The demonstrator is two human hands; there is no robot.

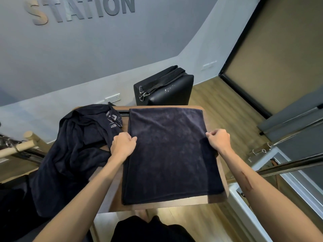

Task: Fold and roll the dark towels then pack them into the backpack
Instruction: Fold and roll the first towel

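Both hands pinch the towel (167, 154) spread between them on the tabletop (216, 201): left hand (123, 144) at one side edge, right hand (219, 139) at the other. Soft, limp and light, it looks best held by edges or corners.

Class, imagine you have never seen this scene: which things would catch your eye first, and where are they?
A dark towel lies flat across the small wooden table, with the left hand and right hand gripping its side edges. A crumpled dark pile hangs off the table's left side. Behind the table stands a black box with a strap, under large wall letters.
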